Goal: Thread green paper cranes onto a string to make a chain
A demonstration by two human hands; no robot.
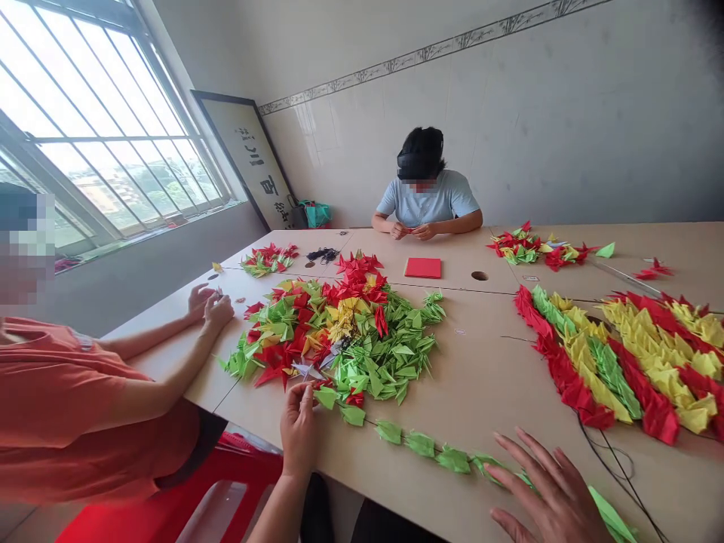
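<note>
A string of green folded-paper pieces (421, 443) runs along the table's near edge from the big pile towards the lower right. My left hand (299, 426) is at its left end, thumb and fingers pinched together beside a green piece; what lies between the fingertips is too small to make out. Over the right part of the string, my right hand (546, 486) is spread with fingers apart, hiding some pieces beneath it. Just beyond my left hand lies a large heap of green, red and yellow folded paper (385, 354).
Finished-looking red, yellow and green strands (622, 354) lie at the right, with black cords trailing. A red paper stack (423, 268) sits mid-table. One person (427, 200) works across the table, another (68, 400) at the left. Smaller paper piles lie at the back.
</note>
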